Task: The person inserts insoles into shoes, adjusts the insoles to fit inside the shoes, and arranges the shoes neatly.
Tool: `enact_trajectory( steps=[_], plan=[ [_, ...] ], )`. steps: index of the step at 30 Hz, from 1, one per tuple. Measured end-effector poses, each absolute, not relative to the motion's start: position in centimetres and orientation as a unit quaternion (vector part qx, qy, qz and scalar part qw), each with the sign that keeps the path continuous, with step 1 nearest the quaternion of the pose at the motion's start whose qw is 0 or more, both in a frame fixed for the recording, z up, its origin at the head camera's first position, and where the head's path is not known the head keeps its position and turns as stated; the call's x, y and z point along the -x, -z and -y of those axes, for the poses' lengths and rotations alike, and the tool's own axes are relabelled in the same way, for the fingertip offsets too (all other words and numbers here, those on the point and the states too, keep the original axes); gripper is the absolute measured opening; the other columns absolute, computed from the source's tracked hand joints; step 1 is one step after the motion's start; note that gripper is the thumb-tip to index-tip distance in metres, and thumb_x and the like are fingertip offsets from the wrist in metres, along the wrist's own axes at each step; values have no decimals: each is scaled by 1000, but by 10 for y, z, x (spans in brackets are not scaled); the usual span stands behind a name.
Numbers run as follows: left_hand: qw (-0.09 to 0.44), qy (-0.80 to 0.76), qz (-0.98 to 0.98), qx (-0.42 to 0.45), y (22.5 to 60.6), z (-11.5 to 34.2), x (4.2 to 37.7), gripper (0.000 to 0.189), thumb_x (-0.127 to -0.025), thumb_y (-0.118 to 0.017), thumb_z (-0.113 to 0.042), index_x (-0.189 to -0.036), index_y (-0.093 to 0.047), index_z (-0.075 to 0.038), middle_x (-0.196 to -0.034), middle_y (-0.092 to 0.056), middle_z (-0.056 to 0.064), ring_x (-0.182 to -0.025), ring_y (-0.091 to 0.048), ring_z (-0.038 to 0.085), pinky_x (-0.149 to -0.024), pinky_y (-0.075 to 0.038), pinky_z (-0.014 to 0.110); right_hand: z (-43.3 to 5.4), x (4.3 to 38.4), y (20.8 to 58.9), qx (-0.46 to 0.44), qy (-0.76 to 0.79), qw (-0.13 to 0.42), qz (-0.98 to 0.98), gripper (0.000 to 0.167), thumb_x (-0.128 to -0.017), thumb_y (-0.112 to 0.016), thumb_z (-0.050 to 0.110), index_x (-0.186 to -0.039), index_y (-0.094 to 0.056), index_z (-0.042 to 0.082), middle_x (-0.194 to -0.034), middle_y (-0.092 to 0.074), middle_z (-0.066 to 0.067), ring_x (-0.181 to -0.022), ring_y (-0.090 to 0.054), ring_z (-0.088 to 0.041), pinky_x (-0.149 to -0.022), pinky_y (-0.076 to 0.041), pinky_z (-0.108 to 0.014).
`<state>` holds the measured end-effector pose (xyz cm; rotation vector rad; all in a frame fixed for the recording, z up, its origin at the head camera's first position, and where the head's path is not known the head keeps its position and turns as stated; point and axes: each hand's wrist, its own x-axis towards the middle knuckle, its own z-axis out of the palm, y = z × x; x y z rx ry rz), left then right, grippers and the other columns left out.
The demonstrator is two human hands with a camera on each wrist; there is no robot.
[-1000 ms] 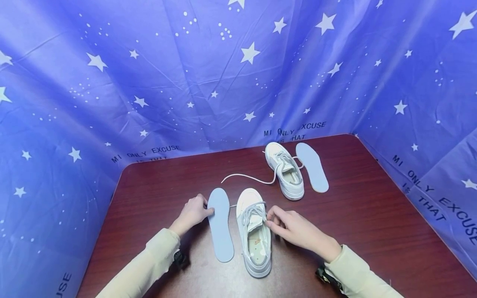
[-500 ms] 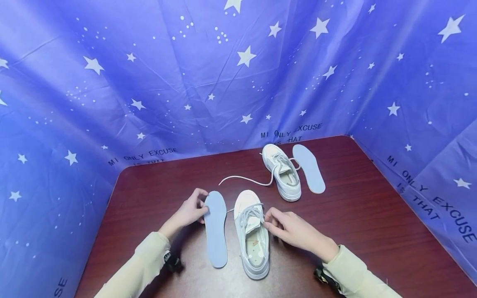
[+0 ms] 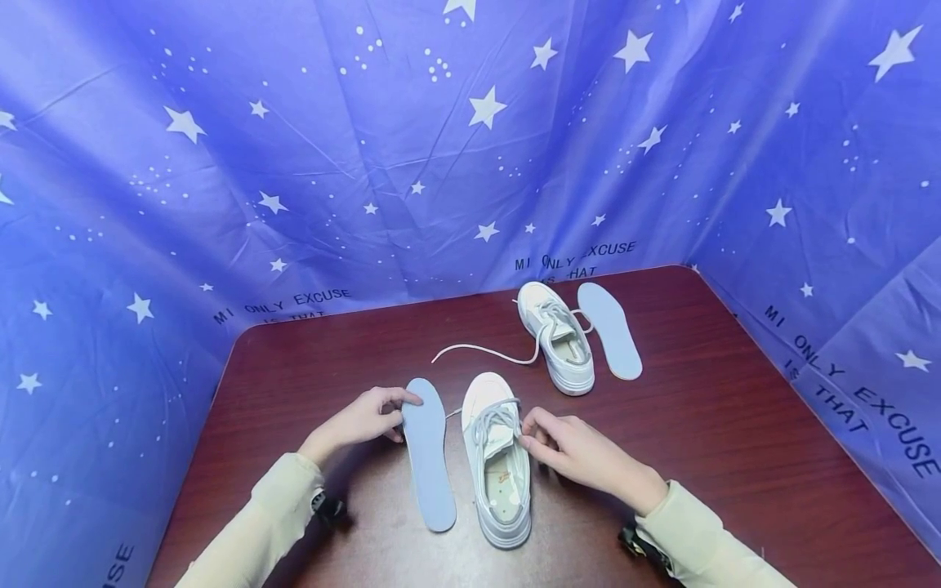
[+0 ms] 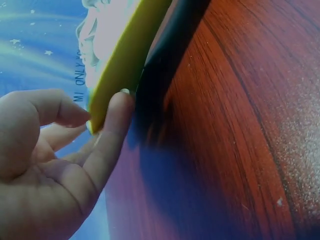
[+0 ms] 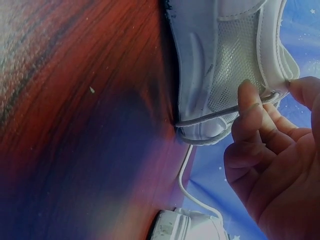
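Observation:
My left hand (image 3: pixel 356 419) pinches the left edge of a pale blue-grey insole (image 3: pixel 428 465) near its toe end, one finger lying over the top. In the left wrist view the insole's yellow underside (image 4: pixel 122 55) shows, tilted up with a dark shadow below it. Just to the right stands a white lace-up sneaker (image 3: pixel 488 394), toe pointing away, its inside bare to the sole board. My right hand (image 3: pixel 591 453) pinches this sneaker's right side by the laces. In the right wrist view its thumb is at the collar edge and fingers lie against the mesh panel (image 5: pixel 235 60).
A second white sneaker (image 3: pixel 577 376) stands farther back on the dark red wood table (image 3: pixel 698 408), its long loose lace (image 3: pixel 481 346) trailing left. Another blue-grey insole (image 3: pixel 613 335) lies to its right. A blue star-patterned curtain (image 3: pixel 412 147) surrounds the table's back and sides.
My left hand has shifted its grip on the insole, with a finger now over the top instead of the thumb. The insole has moved slightly left and tilted. The right hand stays put.

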<state>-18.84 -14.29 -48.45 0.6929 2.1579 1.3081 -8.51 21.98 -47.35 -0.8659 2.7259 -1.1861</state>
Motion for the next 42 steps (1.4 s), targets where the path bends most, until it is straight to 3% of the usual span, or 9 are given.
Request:
enact_trajectory(
  steps=[3, 7, 12, 18, 29, 36, 42],
  plan=[
    [252, -501, -791, -244, 484, 142, 188, 29, -97, -51, 2, -121, -64, 12, -91, -67, 13, -74, -69, 14, -69, -63, 38, -220, 85, 473, 282, 382, 21, -880, 10, -106, -61, 26, -105, -63, 16, -72, -55, 18, -61, -51, 6, -59, -46, -21],
    [237, -523, -783, -239, 483, 140, 187, 23, -96, -58, 2, -116, -64, 12, -89, -68, 10, -75, -68, 10, -70, -63, 37, -220, 85, 473, 280, 381, 21, -881, 9, -106, -60, 26, -105, -62, 17, -72, -54, 19, -61, -50, 6, -59, -45, -20],
    [200, -545, -779, -237, 472, 140, 186, 28, -89, -54, 8, -115, -64, 11, -87, -66, 12, -74, -67, 9, -66, -63, 38, -219, 83, 471, 274, 378, 19, -884, 6, -106, -61, 26, -106, -61, 19, -72, -55, 19, -60, -50, 6, -58, -45, -20],
    [170, -576, -767, -224, 452, 145, 185, 28, -91, -54, 9, -118, -64, 9, -85, -59, 11, -70, -65, 11, -67, -63, 43, -218, 81, 469, 267, 370, 12, -890, 4, -104, -63, 23, -107, -63, 21, -73, -55, 21, -60, -51, 6, -58, -45, -20],
    [187, -652, -707, -202, 429, 149, 171, 27, -99, -54, 3, -125, -58, 10, -94, -69, 9, -77, -74, 20, -72, -63, 43, -224, 80, 453, 267, 338, -16, -902, 7, -102, -65, 21, -109, -66, 20, -78, -56, 21, -66, -51, 6, -61, -46, -21],
    [183, -691, -665, -215, 426, 145, 157, 35, -98, -54, 9, -131, -43, 7, -100, -67, 4, -80, -72, 15, -68, -63, 43, -225, 77, 447, 270, 316, -34, -909, 10, -100, -68, 18, -110, -67, 20, -81, -55, 23, -70, -51, 7, -63, -46, -21],
    [200, -711, -639, -214, 425, 134, 152, 53, -98, -55, 9, -143, -27, -1, -100, -67, 6, -80, -73, 18, -69, -63, 43, -226, 76, 441, 267, 314, -44, -910, 10, -98, -70, 16, -106, -67, 22, -79, -54, 25, -70, -50, 7, -63, -46, -21]
  ],
)
